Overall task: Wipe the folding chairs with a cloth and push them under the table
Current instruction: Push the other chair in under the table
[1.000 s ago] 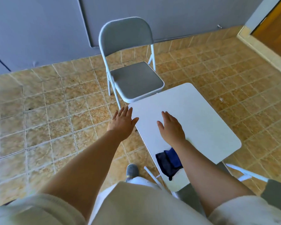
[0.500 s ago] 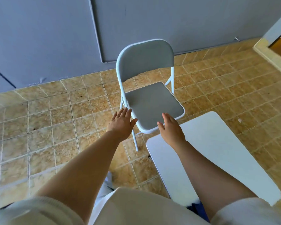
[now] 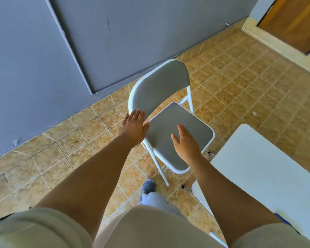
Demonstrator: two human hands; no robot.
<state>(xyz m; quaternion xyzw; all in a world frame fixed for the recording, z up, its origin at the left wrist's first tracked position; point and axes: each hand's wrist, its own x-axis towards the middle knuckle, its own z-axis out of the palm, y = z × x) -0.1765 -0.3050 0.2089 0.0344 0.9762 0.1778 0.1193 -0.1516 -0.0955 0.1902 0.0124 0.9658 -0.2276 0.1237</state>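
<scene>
A grey folding chair (image 3: 170,129) with a white tube frame stands unfolded on the tiled floor, its back toward the grey wall. My left hand (image 3: 133,127) is open with fingers spread at the chair's left side, near where seat and backrest meet. My right hand (image 3: 185,143) hovers open, palm down, over the front of the seat. Neither hand holds anything. The white table (image 3: 268,167) fills the lower right. A sliver of the blue cloth (image 3: 283,220) shows on the table behind my right arm.
A grey wall (image 3: 79,42) runs close behind the chair. A wooden door (image 3: 293,22) stands at the upper right behind a raised tiled step. My shoe (image 3: 148,187) is on the tan floor tiles just left of the chair's front leg.
I have stepped toward the chair, so it appears closer and under my hands. The table and cloth slid to the lower right. Both hands stayed open and now reach the chair.
</scene>
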